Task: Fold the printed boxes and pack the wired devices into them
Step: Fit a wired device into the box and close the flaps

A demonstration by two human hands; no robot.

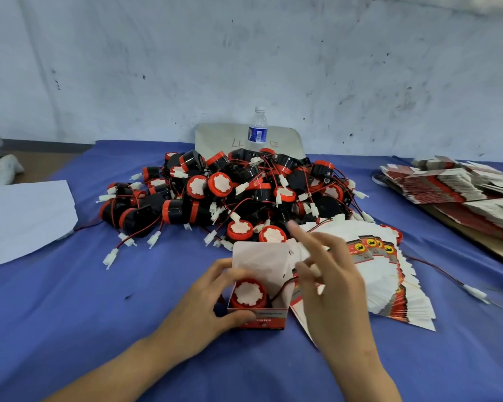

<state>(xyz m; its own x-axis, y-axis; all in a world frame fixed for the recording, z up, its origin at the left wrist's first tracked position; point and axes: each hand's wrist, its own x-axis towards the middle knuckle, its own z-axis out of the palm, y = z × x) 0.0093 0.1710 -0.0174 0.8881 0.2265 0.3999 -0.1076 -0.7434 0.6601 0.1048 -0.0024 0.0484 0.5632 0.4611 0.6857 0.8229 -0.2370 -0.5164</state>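
Between the hands, open box [260,288] with device [249,293] inside; left hand [212,303] gripping it; right hand [328,274] loose-fingered beside.

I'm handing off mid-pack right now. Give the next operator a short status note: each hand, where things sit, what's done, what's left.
Left hand grips the open printed box on the blue table. Right hand hovers open beside it, holding nothing.
One wired device sits inside the box, its wire trailing over the right edge; top flap up.
Left: tuck the wire, close the flap.
Device pile lies behind; flat boxes fan out to the right.
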